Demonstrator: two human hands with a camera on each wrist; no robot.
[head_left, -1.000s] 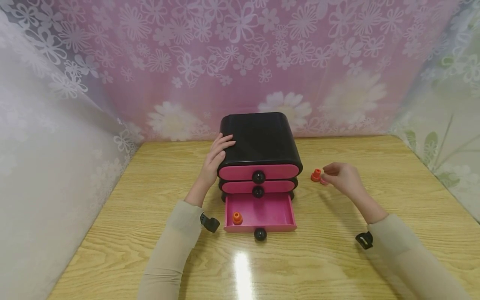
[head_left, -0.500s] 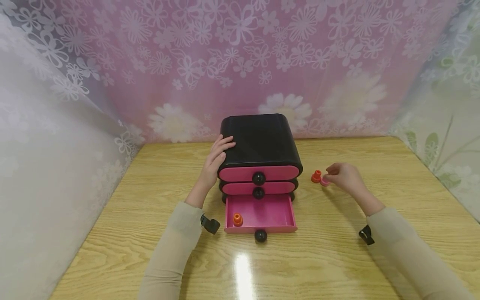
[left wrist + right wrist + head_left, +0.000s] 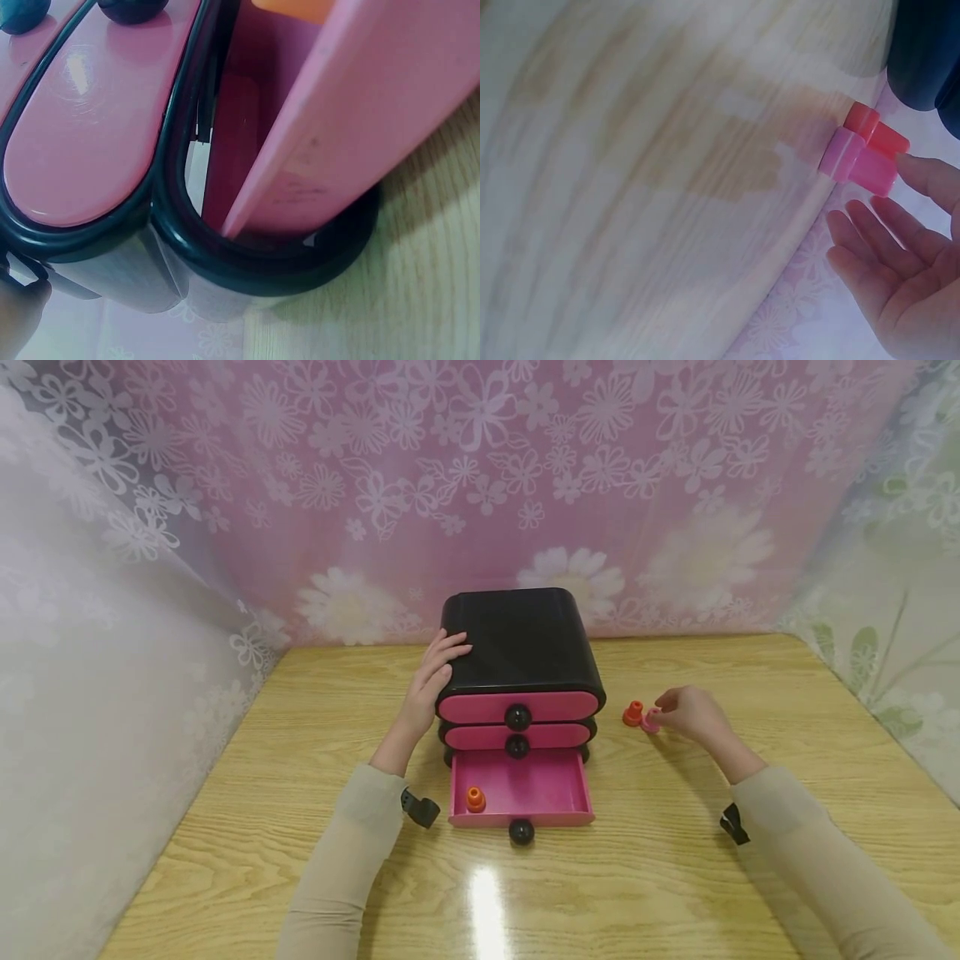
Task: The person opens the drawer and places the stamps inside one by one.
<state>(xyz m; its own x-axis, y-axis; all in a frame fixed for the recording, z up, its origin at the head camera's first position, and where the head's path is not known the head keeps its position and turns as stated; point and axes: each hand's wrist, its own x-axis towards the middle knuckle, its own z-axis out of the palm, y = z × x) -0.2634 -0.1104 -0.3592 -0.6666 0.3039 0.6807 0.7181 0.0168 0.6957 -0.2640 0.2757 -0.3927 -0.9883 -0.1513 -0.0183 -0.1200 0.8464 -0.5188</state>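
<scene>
A black mini drawer cabinet with pink drawer fronts stands mid-table, its bottom drawer pulled out. My left hand rests on its left upper edge, fingers extended over the top. An orange stepped plastic peg stands in the drawer's front left corner. Right of the cabinet, a red stepped peg and a pink stepped peg stand side by side on the table. My right hand is beside the pink peg, thumb and index fingertips spread right at its narrow top, other fingers loosely extended.
The upper and middle drawers are pushed in, each with a round black knob. The pale wooden table meets a flowered pink curtain behind and light cloth at both sides. Black straps hang from both wrists.
My right hand has shifted slightly right and its fingers have loosened, so more of the pink peg shows. My left hand and the open drawer stay in place.
</scene>
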